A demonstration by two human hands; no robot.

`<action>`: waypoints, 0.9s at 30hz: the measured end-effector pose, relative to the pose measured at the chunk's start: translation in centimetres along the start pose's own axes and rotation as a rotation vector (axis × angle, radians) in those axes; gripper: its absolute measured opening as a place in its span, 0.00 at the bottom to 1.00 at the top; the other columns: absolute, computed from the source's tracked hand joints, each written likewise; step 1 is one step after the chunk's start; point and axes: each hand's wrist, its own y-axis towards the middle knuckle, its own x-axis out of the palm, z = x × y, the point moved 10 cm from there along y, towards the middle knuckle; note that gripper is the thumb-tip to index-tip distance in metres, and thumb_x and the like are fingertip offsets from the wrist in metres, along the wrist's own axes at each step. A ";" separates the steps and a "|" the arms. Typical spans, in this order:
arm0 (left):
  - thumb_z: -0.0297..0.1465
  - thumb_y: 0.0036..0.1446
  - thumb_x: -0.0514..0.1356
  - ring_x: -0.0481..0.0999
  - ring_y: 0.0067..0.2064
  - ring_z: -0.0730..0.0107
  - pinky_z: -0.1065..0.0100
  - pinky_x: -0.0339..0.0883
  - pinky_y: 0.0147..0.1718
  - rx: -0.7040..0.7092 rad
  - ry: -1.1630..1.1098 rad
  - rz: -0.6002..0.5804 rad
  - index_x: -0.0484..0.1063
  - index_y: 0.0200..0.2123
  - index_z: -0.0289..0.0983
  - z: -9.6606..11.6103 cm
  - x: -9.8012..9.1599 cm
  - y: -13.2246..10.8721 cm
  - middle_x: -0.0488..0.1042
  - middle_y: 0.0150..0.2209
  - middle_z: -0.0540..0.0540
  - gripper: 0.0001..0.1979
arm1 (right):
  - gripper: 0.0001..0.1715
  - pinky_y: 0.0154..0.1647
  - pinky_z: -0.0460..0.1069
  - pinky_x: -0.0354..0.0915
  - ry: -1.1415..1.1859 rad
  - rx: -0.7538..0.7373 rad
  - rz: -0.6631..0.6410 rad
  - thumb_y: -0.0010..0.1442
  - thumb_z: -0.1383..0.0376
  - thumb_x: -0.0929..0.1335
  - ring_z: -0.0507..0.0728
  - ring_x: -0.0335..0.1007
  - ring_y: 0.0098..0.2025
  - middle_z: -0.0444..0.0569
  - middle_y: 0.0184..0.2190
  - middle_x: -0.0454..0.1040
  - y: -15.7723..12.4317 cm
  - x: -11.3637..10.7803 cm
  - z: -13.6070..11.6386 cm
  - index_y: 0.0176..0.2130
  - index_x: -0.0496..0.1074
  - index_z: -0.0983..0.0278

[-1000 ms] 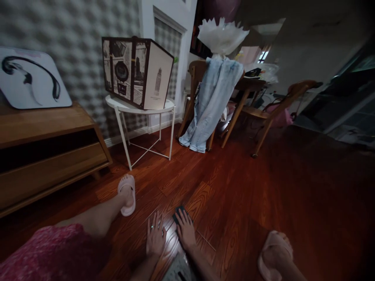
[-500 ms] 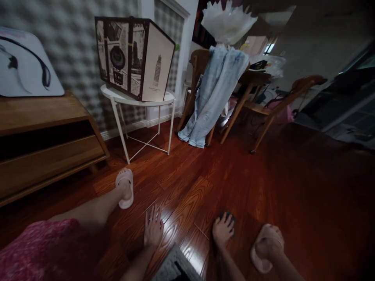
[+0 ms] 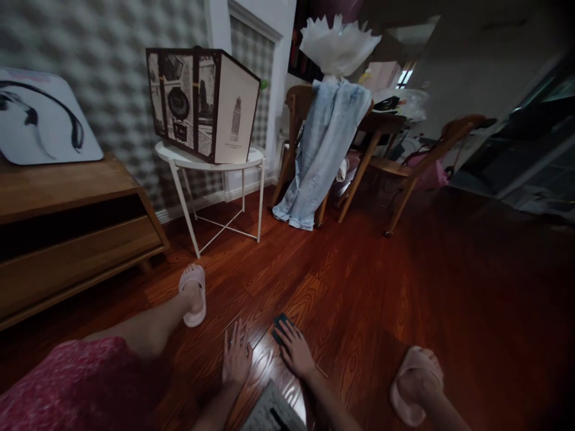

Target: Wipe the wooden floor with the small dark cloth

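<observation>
My left hand (image 3: 236, 358) lies flat on the reddish wooden floor (image 3: 359, 287), fingers spread, holding nothing. To its right, my right hand (image 3: 296, 352) presses a small dark teal cloth (image 3: 279, 326) against the boards; part of it shows beyond the fingertips and the rest is hidden under the fingers. Whether it is a folded cloth or a scouring pad is hard to tell. Between my forearms, a grey patterned piece of clothing (image 3: 274, 410) shows at the bottom edge.
My feet in pink slippers (image 3: 200, 296) stand wide on both sides. A wooden cabinet (image 3: 81, 239) is at left. Ahead stands a white side table (image 3: 209, 160) bearing a printed box (image 3: 236, 108). Light jeans (image 3: 321, 149) hang over a chair; another wooden chair (image 3: 404, 170) stands farther right.
My right hand has slid left across the floor with the cloth, from near the right slipper to beside my left hand. The left hand stays about where it was. The view tilts slightly up.
</observation>
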 end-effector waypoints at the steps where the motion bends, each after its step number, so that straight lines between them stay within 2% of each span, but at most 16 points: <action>1: 0.29 0.62 0.46 0.50 0.74 0.60 0.45 0.42 0.73 0.000 0.005 0.006 0.46 0.70 0.42 0.0 0.0 0.0 0.52 0.73 0.44 0.33 | 0.33 0.71 0.57 0.50 -0.017 0.050 0.018 0.67 0.62 0.58 0.57 0.47 0.73 0.43 0.72 0.56 -0.5 -1.0 2.7 0.69 0.60 0.51; 3: 0.29 0.62 0.47 0.51 0.74 0.61 0.45 0.41 0.73 -0.005 0.010 0.011 0.45 0.71 0.42 0.0 -0.1 -0.1 0.53 0.73 0.44 0.33 | 0.32 0.70 0.58 0.52 -0.072 0.286 0.116 0.68 0.62 0.55 0.58 0.49 0.73 0.47 0.71 0.58 -2.7 -3.5 9.7 0.67 0.63 0.56; 5: 0.29 0.63 0.46 0.52 0.73 0.61 0.45 0.41 0.73 -0.013 0.008 0.007 0.44 0.71 0.43 -0.1 -0.1 -0.1 0.54 0.72 0.44 0.34 | 0.33 0.68 0.60 0.54 -0.128 0.575 0.244 0.68 0.60 0.53 0.60 0.50 0.72 0.51 0.70 0.59 -6.6 -5.8 16.4 0.67 0.64 0.60; 6: 0.29 0.63 0.46 0.52 0.73 0.60 0.45 0.41 0.73 -0.014 0.005 0.003 0.44 0.71 0.43 -0.1 -0.1 -0.1 0.53 0.72 0.44 0.34 | 0.34 0.67 0.60 0.55 -0.148 0.695 0.301 0.68 0.59 0.52 0.61 0.50 0.72 0.52 0.70 0.59 -8.8 -6.6 18.8 0.67 0.64 0.61; 7: 0.29 0.63 0.46 0.51 0.74 0.60 0.44 0.41 0.73 -0.015 0.003 -0.002 0.44 0.71 0.43 0.0 -0.2 -0.1 0.53 0.73 0.44 0.34 | 0.35 0.67 0.61 0.56 -0.162 0.790 0.348 0.68 0.58 0.51 0.62 0.49 0.73 0.53 0.71 0.58 -10.8 -7.1 20.5 0.68 0.63 0.62; 9: 0.29 0.63 0.46 0.50 0.74 0.60 0.44 0.41 0.73 -0.013 0.000 -0.009 0.45 0.71 0.42 0.0 -0.2 -0.1 0.52 0.73 0.43 0.33 | 0.37 0.67 0.63 0.55 -0.181 0.923 0.413 0.68 0.57 0.50 0.64 0.47 0.73 0.55 0.71 0.57 -13.6 -7.4 21.8 0.69 0.61 0.65; 12: 0.30 0.63 0.46 0.49 0.74 0.61 0.45 0.42 0.72 -0.016 -0.005 -0.013 0.46 0.71 0.42 0.0 -0.3 -0.1 0.51 0.73 0.44 0.33 | 0.39 0.67 0.67 0.52 -0.212 1.099 0.485 0.68 0.57 0.49 0.70 0.44 0.73 0.60 0.72 0.53 -14.8 -6.9 19.7 0.70 0.58 0.69; 14: 0.30 0.63 0.46 0.49 0.74 0.61 0.45 0.42 0.72 -0.017 -0.009 -0.013 0.45 0.71 0.43 -0.1 -0.4 -0.1 0.51 0.73 0.45 0.33 | 0.38 0.66 0.71 0.51 -0.208 1.105 0.488 0.68 0.58 0.49 0.72 0.43 0.73 0.64 0.72 0.51 -12.8 -5.8 16.4 0.70 0.57 0.70; 16: 0.30 0.63 0.46 0.49 0.74 0.62 0.46 0.42 0.72 -0.014 -0.012 -0.016 0.45 0.71 0.44 -0.1 -0.5 -0.1 0.51 0.73 0.45 0.33 | 0.37 0.65 0.72 0.51 -0.169 0.961 0.427 0.68 0.60 0.50 0.72 0.43 0.74 0.64 0.72 0.51 -9.0 -4.1 12.2 0.70 0.57 0.69; 19: 0.30 0.63 0.46 0.49 0.74 0.62 0.46 0.41 0.73 -0.011 -0.020 -0.031 0.48 0.70 0.42 0.0 -0.6 -0.1 0.52 0.73 0.44 0.32 | 0.35 0.68 0.69 0.48 -0.104 0.671 0.280 0.68 0.61 0.53 0.68 0.42 0.74 0.57 0.73 0.51 -3.4 -0.7 5.0 0.70 0.59 0.64; 22: 0.29 0.63 0.46 0.50 0.74 0.62 0.46 0.42 0.73 -0.012 -0.019 -0.036 0.49 0.70 0.42 0.1 -0.5 0.0 0.52 0.73 0.44 0.32 | 0.33 0.71 0.64 0.46 -0.059 0.404 0.158 0.69 0.61 0.57 0.64 0.41 0.75 0.48 0.74 0.49 -0.3 1.9 -1.0 0.71 0.56 0.56; 24: 0.29 0.63 0.46 0.51 0.74 0.62 0.46 0.43 0.72 -0.014 -0.003 -0.030 0.50 0.70 0.42 0.1 -0.4 0.1 0.53 0.73 0.44 0.31 | 0.34 0.72 0.62 0.46 -0.035 0.237 0.100 0.68 0.61 0.59 0.61 0.42 0.75 0.44 0.74 0.50 0.6 2.4 -3.0 0.71 0.54 0.51; 25: 0.29 0.63 0.46 0.51 0.74 0.61 0.46 0.43 0.72 -0.014 0.004 -0.027 0.51 0.70 0.42 0.1 -0.3 0.1 0.53 0.73 0.44 0.31 | 0.35 0.72 0.60 0.46 -0.027 0.162 0.073 0.67 0.62 0.60 0.60 0.44 0.74 0.43 0.73 0.51 0.8 2.3 -3.1 0.71 0.54 0.50; 27: 0.29 0.63 0.46 0.51 0.74 0.61 0.46 0.43 0.73 -0.014 0.008 -0.021 0.52 0.70 0.42 0.1 -0.3 0.0 0.54 0.73 0.44 0.31 | 0.34 0.72 0.58 0.48 -0.022 0.064 0.043 0.67 0.62 0.60 0.58 0.46 0.74 0.43 0.73 0.54 0.7 1.2 -1.3 0.70 0.56 0.50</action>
